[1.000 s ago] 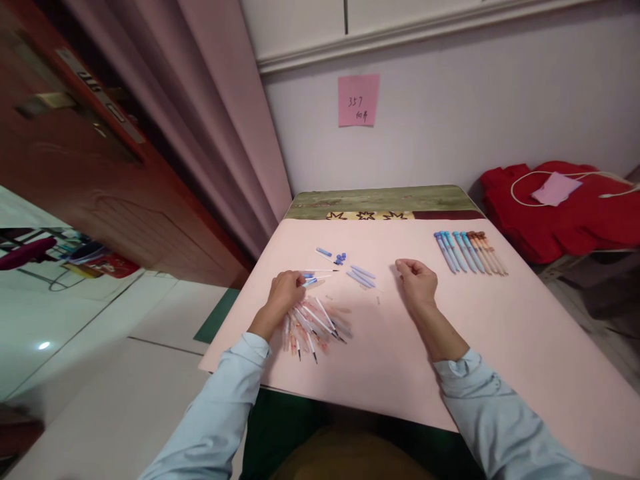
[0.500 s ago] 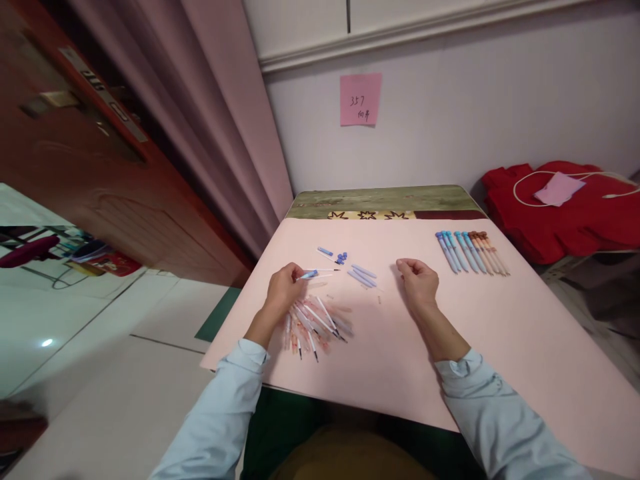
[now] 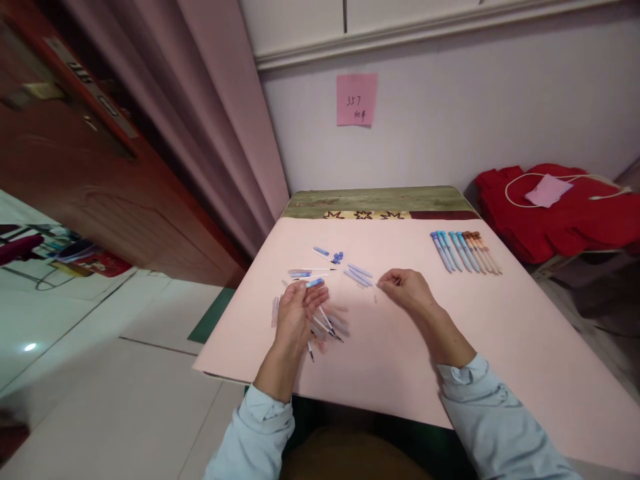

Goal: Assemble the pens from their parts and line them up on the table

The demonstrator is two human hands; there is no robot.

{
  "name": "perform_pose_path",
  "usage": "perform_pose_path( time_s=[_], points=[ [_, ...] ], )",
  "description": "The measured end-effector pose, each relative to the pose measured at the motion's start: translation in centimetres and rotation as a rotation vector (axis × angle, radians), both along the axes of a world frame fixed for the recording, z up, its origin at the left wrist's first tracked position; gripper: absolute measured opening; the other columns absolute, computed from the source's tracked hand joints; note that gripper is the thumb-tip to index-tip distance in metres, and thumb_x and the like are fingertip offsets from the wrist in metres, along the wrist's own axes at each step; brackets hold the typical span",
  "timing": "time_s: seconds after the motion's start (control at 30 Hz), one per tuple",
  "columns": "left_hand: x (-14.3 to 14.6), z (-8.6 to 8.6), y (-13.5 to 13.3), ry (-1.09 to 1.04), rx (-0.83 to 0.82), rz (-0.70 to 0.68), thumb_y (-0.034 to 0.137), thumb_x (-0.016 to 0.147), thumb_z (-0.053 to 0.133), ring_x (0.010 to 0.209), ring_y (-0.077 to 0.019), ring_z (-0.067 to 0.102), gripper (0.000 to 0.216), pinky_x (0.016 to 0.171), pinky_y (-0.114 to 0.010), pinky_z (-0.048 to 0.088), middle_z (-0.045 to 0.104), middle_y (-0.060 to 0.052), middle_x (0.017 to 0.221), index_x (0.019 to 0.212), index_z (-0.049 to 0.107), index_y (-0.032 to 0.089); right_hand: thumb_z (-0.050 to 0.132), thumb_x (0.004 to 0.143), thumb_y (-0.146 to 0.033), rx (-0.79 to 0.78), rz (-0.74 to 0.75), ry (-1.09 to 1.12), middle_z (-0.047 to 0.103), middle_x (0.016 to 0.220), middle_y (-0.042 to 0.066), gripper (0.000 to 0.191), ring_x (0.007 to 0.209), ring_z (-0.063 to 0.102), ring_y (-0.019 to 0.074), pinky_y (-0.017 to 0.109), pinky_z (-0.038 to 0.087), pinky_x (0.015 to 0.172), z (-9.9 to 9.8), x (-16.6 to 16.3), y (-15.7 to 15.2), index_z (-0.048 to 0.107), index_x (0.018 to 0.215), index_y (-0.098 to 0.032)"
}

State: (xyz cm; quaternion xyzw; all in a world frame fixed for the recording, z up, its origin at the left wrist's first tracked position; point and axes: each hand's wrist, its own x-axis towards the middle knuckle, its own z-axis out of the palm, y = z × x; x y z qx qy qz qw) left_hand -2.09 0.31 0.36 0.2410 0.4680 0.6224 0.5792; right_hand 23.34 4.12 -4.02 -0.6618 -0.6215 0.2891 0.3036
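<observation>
My left hand (image 3: 296,319) is closed with the palm turned up, gripping a blue pen barrel (image 3: 315,283) between thumb and fingers. Below it lies a pile of white refills (image 3: 326,325) and clear pinkish pen parts, partly hidden by the hand. My right hand (image 3: 409,289) is pinched just right of several lavender pen barrels (image 3: 360,272); anything between its fingertips is too small to make out. A tiny spring-like piece (image 3: 375,299) lies near those fingertips. Small dark blue caps (image 3: 338,257) sit further back, beside another blue barrel (image 3: 321,251).
A row of assembled pens (image 3: 465,252), blue and brown-topped, lies at the right back of the pink-covered table (image 3: 380,373). Beyond the right edge are red cloth (image 3: 505,230) and a white cable. A wooden door (image 3: 125,180) and a curtain stand left.
My left hand has turned palm up and moved slightly right, carrying the blue barrel. My right hand has shifted left and nearer, toward the lavender barrels.
</observation>
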Motion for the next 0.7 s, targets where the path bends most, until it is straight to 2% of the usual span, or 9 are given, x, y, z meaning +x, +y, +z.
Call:
perform_pose_path(
  time_s=[0.07, 0.17, 0.3, 0.47, 0.57, 0.7],
  points=[
    [0.3, 0.1, -0.1, -0.023, 0.017, 0.02, 0.029, 0.079, 0.07, 0.083, -0.0208, 0.072, 0.026, 0.085, -0.038, 0.055, 0.074, -0.011, 0.088, 0.091, 0.052, 0.016, 0.064, 0.073, -0.038, -0.011, 0.04, -0.064, 0.067, 0.064, -0.001, 0.017, 0.06, 0.058, 0.0145, 0.024, 0.036, 0.055, 0.3, -0.1, -0.1, 0.073, 0.074, -0.023],
    [0.9, 0.1, -0.4, -0.024, 0.02, 0.02, 0.025, 0.076, 0.073, 0.082, -0.0196, 0.072, 0.028, 0.089, -0.039, 0.053, 0.074, -0.009, 0.086, 0.093, 0.052, 0.017, 0.065, 0.073, -0.035, -0.018, 0.113, -0.172, 0.066, 0.063, -0.003, 0.012, 0.059, 0.056, 0.0135, 0.024, 0.033, 0.054, 0.5, -0.4, -0.2, 0.07, 0.072, -0.024],
    [1.8, 0.2, -1.1, 0.031, 0.08, -0.005, 0.025, 0.071, 0.077, 0.078, -0.0177, 0.071, 0.035, 0.086, -0.038, 0.054, 0.073, -0.006, 0.084, 0.095, 0.052, 0.017, 0.06, 0.079, -0.03, 0.012, 0.163, -0.322, 0.066, 0.065, -0.001, 0.013, 0.06, 0.054, 0.0136, 0.025, 0.03, 0.056, 0.5, -0.9, -0.3, 0.066, 0.07, -0.023],
    [2.6, 0.8, -1.8, -0.012, 0.09, -0.063, 0.021, 0.073, 0.072, 0.078, -0.018, 0.071, 0.028, 0.084, -0.037, 0.055, 0.074, -0.007, 0.087, 0.093, 0.053, 0.017, 0.055, 0.082, -0.027, 0.066, 0.162, -0.382, 0.067, 0.069, 0.002, 0.015, 0.063, 0.055, 0.0161, 0.026, 0.029, 0.058, 0.5, -1.0, -0.4, 0.065, 0.072, -0.022],
    [3.0, 0.9, -1.8, -0.135, 0.063, -0.113, 0.013, 0.07, 0.07, 0.085, -0.0198, 0.072, 0.029, 0.091, -0.037, 0.053, 0.074, -0.009, 0.09, 0.095, 0.055, 0.016, 0.055, 0.084, -0.031, 0.097, 0.089, -0.191, 0.065, 0.066, 0.001, 0.016, 0.061, 0.055, 0.0165, 0.027, 0.033, 0.058, 0.6, -1.0, -0.4, 0.064, 0.074, -0.022],
    [3.7, 0.1, -1.6, -0.264, 0.002, -0.136, 0.012, 0.071, 0.07, 0.087, -0.019, 0.072, 0.024, 0.093, -0.033, 0.053, 0.075, -0.01, 0.088, 0.092, 0.059, 0.014, 0.06, 0.083, -0.041, 0.062, 0.112, 0.391, 0.066, 0.065, 0.002, 0.021, 0.06, 0.058, 0.0165, 0.027, 0.042, 0.059, 0.9, -1.7, -0.6, 0.062, 0.08, -0.02]
  ],
)
